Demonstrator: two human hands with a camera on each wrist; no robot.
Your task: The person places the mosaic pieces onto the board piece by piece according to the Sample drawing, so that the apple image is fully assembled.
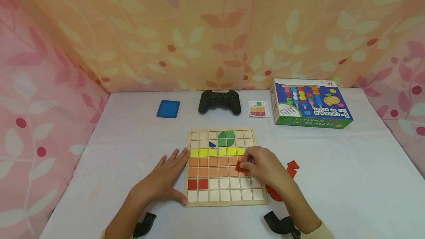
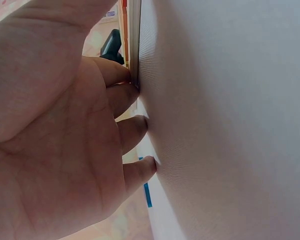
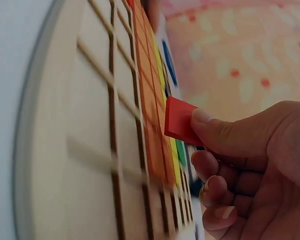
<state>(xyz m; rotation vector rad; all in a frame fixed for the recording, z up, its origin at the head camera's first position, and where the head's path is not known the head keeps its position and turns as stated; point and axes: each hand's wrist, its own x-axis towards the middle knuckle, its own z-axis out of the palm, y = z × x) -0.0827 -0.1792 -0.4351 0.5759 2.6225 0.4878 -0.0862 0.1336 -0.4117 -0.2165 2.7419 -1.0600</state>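
A wooden grid board [image 1: 226, 204] lies on the white cloth, with green, yellow, orange and red tiles in its cells and a small dark blue piece near the green ones. Two red tiles [image 1: 197, 184] fill the left end of the second row from the front. My left hand [image 1: 162, 180] is spread along the board's left edge, its fingers extended and touching the frame. Between thumb and fingers my right hand [image 1: 267, 167] pinches a red square tile [image 3: 181, 121], tilted above the board's right half. Loose red tiles [image 1: 274, 193] lie right of the board, partly hidden by the right arm.
Behind the board are a blue square tray [image 1: 168, 109], a black game controller [image 1: 220, 101] and a small pattern card [image 1: 259, 109]. A bead-set box [image 1: 310, 102] stands at the back right. Floral curtains [image 1: 212, 28] enclose the table's back and sides.
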